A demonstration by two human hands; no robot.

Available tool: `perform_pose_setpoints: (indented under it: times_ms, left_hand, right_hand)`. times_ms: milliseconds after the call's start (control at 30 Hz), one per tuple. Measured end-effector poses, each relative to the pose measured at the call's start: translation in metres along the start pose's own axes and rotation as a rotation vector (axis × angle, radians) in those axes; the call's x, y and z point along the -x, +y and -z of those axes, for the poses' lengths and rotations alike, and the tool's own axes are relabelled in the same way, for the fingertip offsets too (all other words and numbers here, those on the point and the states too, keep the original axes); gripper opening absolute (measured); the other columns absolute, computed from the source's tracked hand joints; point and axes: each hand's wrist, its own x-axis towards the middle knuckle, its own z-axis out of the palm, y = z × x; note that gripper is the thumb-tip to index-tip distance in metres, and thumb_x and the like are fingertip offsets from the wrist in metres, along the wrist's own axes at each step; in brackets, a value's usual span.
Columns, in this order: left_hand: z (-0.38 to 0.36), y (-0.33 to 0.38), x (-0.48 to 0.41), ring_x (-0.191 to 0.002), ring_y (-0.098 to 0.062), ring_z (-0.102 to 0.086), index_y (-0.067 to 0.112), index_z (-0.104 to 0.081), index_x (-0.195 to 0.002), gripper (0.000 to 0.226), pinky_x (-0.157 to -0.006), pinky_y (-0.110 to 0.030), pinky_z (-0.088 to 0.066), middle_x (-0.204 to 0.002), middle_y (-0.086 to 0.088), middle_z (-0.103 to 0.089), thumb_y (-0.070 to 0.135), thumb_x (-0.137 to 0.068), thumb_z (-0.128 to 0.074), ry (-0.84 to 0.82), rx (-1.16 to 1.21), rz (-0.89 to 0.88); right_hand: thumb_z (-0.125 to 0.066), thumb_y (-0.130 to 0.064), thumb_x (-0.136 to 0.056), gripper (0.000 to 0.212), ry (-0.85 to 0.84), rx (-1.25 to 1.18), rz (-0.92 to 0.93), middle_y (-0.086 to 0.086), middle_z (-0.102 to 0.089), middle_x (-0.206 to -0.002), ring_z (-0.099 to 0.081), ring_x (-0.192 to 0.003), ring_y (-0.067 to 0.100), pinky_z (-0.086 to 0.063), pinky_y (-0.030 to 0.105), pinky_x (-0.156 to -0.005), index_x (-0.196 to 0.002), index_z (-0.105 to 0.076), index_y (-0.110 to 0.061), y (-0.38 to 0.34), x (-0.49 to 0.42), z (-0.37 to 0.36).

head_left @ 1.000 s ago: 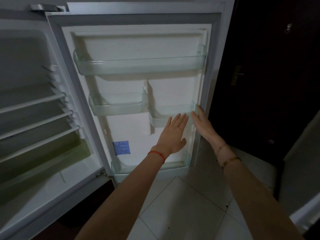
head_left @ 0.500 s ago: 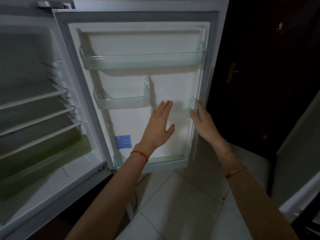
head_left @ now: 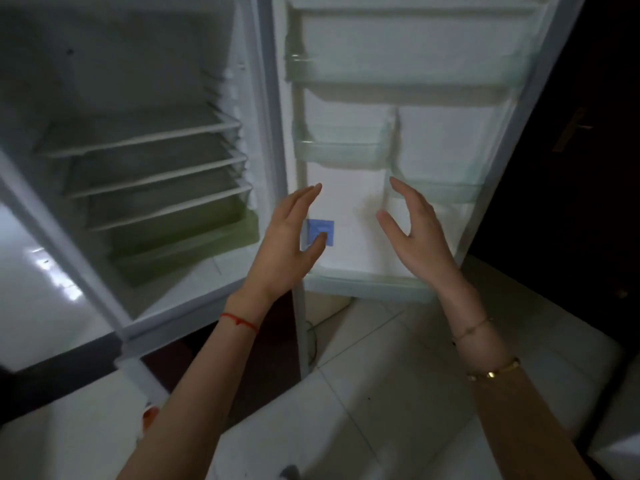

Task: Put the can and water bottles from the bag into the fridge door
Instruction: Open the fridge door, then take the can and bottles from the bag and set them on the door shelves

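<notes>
1. Your left hand (head_left: 289, 251) hovered empty, fingers spread, before the open fridge door (head_left: 349, 209).
2. Your right hand (head_left: 420, 237) faced it, fingers likewise spread, holding nothing.
3. Can, bottles and bag lay outside the view; the door shelves (head_left: 405, 69) held nothing.

Left hand (head_left: 284, 244), right hand (head_left: 419, 237) raised, palms facing, fingers spread, empty.

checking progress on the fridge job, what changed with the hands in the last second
Both hands drew back from the lower right door bin, which the right hand had been touching. The left hand now hovers open in front of the blue sticker; nothing was grasped. The view also swung. The fridge door stays open, its bins empty.
</notes>
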Motion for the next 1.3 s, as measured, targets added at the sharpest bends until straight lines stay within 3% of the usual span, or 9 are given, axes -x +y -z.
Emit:
perform_pose_setpoints:
  times_ms: [100, 233, 333, 467, 633, 767, 867, 1000, 1300]
  left_hand:
    - [0.034, -0.012, 0.03, -0.137, -0.018, -0.039, 0.012, -0.04, -0.146, 0.063, -0.115, -0.027, -0.03, -0.147, -0.006, -0.044, 0.015, -0.087, -0.063, 0.043, -0.065, 0.067]
    - [0.078, -0.027, 0.069, -0.136, -0.015, -0.041, 0.016, -0.04, -0.145, 0.062, -0.112, -0.034, -0.036, -0.145, -0.002, -0.045, 0.018, -0.088, -0.064, 0.086, -0.138, 0.159]
    - [0.11, -0.038, 0.097, -0.134, -0.015, -0.042, 0.017, -0.038, -0.146, 0.064, -0.111, -0.035, -0.038, -0.144, -0.002, -0.045, 0.018, -0.088, -0.064, 0.129, -0.184, 0.224]
    - [0.152, -0.056, 0.133, -0.134, -0.018, -0.043, 0.021, -0.033, -0.148, 0.067, -0.108, -0.043, -0.043, -0.146, -0.003, -0.042, 0.023, -0.089, -0.063, 0.166, -0.213, 0.308]
    - [0.202, -0.09, 0.172, -0.134, -0.011, -0.039, 0.021, -0.032, -0.149, 0.068, -0.109, -0.012, -0.032, -0.148, -0.003, -0.042, 0.022, -0.089, -0.064, 0.192, -0.301, 0.416]
    - [0.243, -0.12, 0.2, -0.138, -0.015, -0.037, 0.021, -0.033, -0.149, 0.069, -0.112, -0.023, -0.031, -0.15, -0.003, -0.04, 0.02, -0.089, -0.065, 0.21, -0.323, 0.521]
    - [0.273, -0.144, 0.218, -0.138, -0.013, -0.035, 0.02, -0.033, -0.149, 0.068, -0.106, -0.006, -0.027, -0.151, -0.004, -0.039, 0.019, -0.089, -0.065, 0.22, -0.304, 0.573]
    - [0.308, -0.18, 0.244, -0.141, -0.017, -0.036, 0.02, -0.033, -0.15, 0.068, -0.115, -0.038, -0.035, -0.152, -0.003, -0.038, 0.021, -0.089, -0.064, 0.21, -0.31, 0.629]
    - [0.353, -0.25, 0.302, -0.136, -0.02, -0.042, 0.02, -0.037, -0.147, 0.065, -0.11, -0.041, -0.041, -0.148, -0.003, -0.044, 0.022, -0.089, -0.065, 0.182, -0.312, 0.74]
  right_hand:
    - [-0.053, -0.028, -0.097, 0.051, -0.061, -0.052, 0.048, -0.006, -0.042, -0.148, -0.035, -0.135, 0.01, -0.025, 0.018, -0.11, -0.145, -0.037, -0.018, -0.026, 0.009, -0.028]
    - [-0.054, -0.022, -0.096, 0.05, -0.158, -0.14, 0.091, -0.009, -0.047, -0.135, -0.038, -0.117, -0.017, -0.031, 0.006, -0.103, -0.143, -0.039, -0.014, -0.06, 0.019, -0.069]
    - [-0.056, -0.031, -0.095, 0.052, -0.226, -0.175, 0.101, -0.002, -0.044, -0.144, -0.039, -0.133, 0.012, -0.034, 0.034, -0.112, -0.144, -0.038, -0.021, -0.082, 0.025, -0.101]
    - [-0.056, -0.031, -0.095, 0.053, -0.286, -0.169, 0.186, -0.003, -0.042, -0.147, -0.034, -0.135, 0.01, -0.025, 0.021, -0.11, -0.144, -0.038, -0.019, -0.118, 0.031, -0.144]
    - [-0.054, -0.035, -0.096, 0.053, -0.382, -0.203, 0.232, -0.006, -0.041, -0.147, -0.033, -0.137, 0.01, -0.026, 0.021, -0.109, -0.144, -0.037, -0.022, -0.162, 0.039, -0.206]
    - [-0.055, -0.033, -0.095, 0.054, -0.446, -0.212, 0.251, -0.004, -0.041, -0.147, -0.034, -0.136, 0.008, -0.023, 0.013, -0.104, -0.145, -0.037, -0.02, -0.197, 0.044, -0.259]
    - [-0.056, -0.033, -0.094, 0.055, -0.482, -0.228, 0.248, -0.003, -0.042, -0.147, -0.035, -0.137, 0.009, -0.026, 0.016, -0.105, -0.144, -0.037, -0.02, -0.219, 0.049, -0.302]
    - [-0.055, -0.035, -0.094, 0.055, -0.524, -0.233, 0.233, -0.004, -0.04, -0.148, -0.034, -0.137, 0.008, -0.027, 0.018, -0.105, -0.144, -0.036, -0.022, -0.244, 0.056, -0.356]
    - [-0.055, -0.031, -0.094, 0.051, -0.699, -0.256, 0.13, -0.003, -0.043, -0.145, -0.038, -0.134, 0.009, -0.033, 0.023, -0.104, -0.142, -0.039, -0.022, -0.275, 0.085, -0.451]
